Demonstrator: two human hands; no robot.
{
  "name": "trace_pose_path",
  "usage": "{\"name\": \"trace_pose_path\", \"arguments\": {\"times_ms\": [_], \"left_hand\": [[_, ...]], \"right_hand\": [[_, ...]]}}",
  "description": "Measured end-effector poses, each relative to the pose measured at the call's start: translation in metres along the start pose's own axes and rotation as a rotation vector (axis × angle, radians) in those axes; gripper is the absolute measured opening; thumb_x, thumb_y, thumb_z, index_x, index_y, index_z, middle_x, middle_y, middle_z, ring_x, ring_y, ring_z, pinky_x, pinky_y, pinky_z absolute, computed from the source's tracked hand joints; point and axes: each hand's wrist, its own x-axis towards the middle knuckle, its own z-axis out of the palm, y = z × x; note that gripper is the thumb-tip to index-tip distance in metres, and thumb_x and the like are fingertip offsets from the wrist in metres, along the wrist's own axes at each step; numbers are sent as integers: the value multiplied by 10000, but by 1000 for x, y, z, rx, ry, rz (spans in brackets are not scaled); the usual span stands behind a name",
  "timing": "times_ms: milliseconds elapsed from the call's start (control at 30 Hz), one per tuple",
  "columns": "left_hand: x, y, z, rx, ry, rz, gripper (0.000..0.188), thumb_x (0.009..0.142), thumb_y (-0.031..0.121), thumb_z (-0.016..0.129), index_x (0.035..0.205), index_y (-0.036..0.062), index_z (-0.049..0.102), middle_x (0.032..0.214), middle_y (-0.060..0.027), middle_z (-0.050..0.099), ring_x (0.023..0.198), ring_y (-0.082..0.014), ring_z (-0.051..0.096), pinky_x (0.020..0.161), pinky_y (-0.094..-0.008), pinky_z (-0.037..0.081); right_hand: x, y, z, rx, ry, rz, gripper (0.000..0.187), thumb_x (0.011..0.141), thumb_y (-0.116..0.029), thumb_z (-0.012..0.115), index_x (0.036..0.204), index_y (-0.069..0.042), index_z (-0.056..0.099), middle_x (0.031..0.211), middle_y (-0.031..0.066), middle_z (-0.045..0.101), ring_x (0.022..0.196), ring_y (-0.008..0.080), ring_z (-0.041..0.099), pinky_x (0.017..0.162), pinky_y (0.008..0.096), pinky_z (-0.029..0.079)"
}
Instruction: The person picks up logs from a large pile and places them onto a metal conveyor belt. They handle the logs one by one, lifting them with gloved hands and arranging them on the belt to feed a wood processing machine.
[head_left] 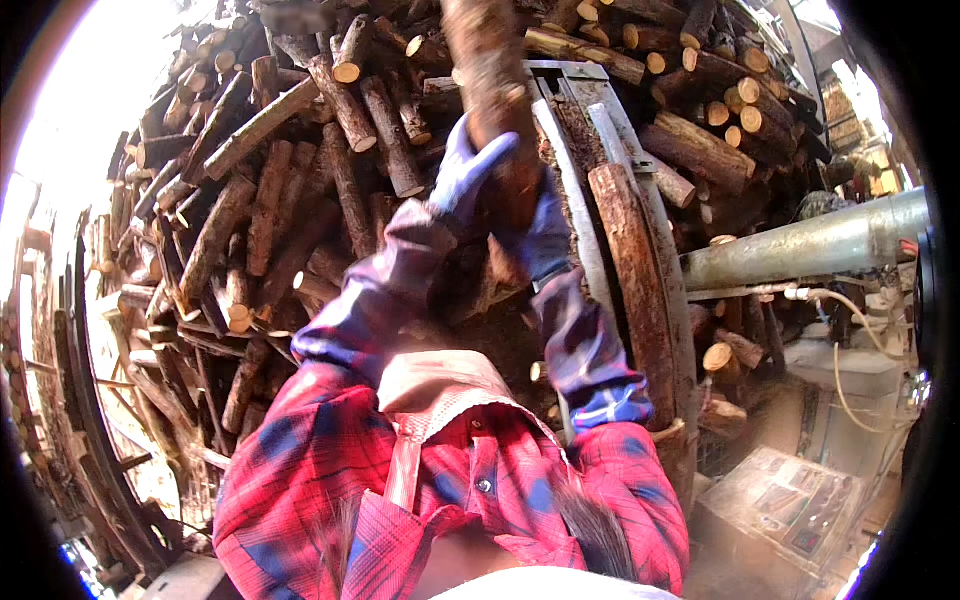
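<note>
A thick, bark-covered log point(490, 75) stands out away from my chest, blurred by motion, its far end cut off by the top edge. My left hand point(468, 172), in a blue-purple glove, is closed against its left side, thumb laid across the bark. On the other side my right hand point(545, 235), in a darker blue glove, grips the log lower down; its fingers are mostly hidden. Just right of my right hand runs a long metal trough point(572, 185). Another log point(635, 265) lies lengthwise in it, touched by neither hand.
Piled logs point(270, 200) rise ahead and left, with more logs point(700, 150) beyond the trough. A large metal pipe point(800, 245) comes in from the right, with a pale hose point(850, 310) below it. Lower right sits a dusty box point(785, 505).
</note>
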Motion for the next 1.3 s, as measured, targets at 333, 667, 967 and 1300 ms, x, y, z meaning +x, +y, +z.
{"name": "trace_pose_path", "arguments": {"times_ms": [333,667,967,1300], "left_hand": [[10,-21,-6,460,40,-42,793,850,400,788,1423,-23,439,1311,-159,593,1196,-232,575,1037,-342,449],[-217,-47,-320,941,646,-622,878,805,498,778,1402,-66,467,1221,-191,641,1056,-262,629,920,-349,505],[-302,-47,-467,1347,-121,-583,237,911,144,619,1138,137,687,824,-200,652,732,-400,636,636,-438,491],[-56,-190,-605,758,360,-1216,713,789,465,750,1254,-57,612,1172,-224,678,1102,-319,638,905,-414,505]], "right_hand": [[239,89,-113,-15,-77,-21,1128,562,-437,957,1436,9,401,1232,227,629,1085,286,623,972,413,514],[147,149,-96,-314,-334,71,1114,700,-414,882,1552,-52,262,1454,278,467,1365,385,454,1129,465,379],[130,-4,56,-486,-300,-601,818,781,-390,769,1459,-63,449,1506,199,431,1395,380,399,1171,478,311],[138,6,132,-763,-427,-609,700,814,-345,772,1418,-105,513,1461,125,522,1358,388,470,1116,531,354]]}}
